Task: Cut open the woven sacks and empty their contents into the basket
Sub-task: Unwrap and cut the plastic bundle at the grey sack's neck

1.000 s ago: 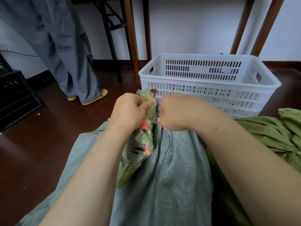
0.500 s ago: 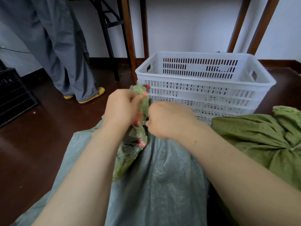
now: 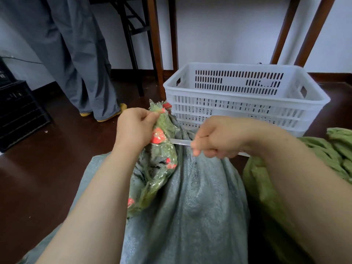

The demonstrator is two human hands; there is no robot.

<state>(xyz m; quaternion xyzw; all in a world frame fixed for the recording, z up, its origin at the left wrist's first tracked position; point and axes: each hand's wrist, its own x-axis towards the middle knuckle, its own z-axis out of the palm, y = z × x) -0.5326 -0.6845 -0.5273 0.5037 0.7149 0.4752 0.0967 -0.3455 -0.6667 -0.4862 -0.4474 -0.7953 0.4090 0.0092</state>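
A grey woven sack (image 3: 190,206) lies on the floor in front of me, its gathered green neck with red print (image 3: 162,155) pointing toward the basket. My left hand (image 3: 135,128) is shut on the top of that neck and holds it up. My right hand (image 3: 215,138) grips a thin metal blade (image 3: 180,141) whose tip touches the neck just right of my left hand. The white slatted plastic basket (image 3: 245,103) stands just beyond my hands; what I can see of its inside holds nothing.
A green woven sack (image 3: 270,187) lies at the right, beside the grey one. A person in grey trousers (image 3: 80,60) stands at the back left. A black crate (image 3: 17,111) sits at the far left. Wooden table legs (image 3: 155,46) rise behind the basket.
My right hand has pulled away to the right, so the blade now shows between the hands. My left hand still holds the sack's neck.
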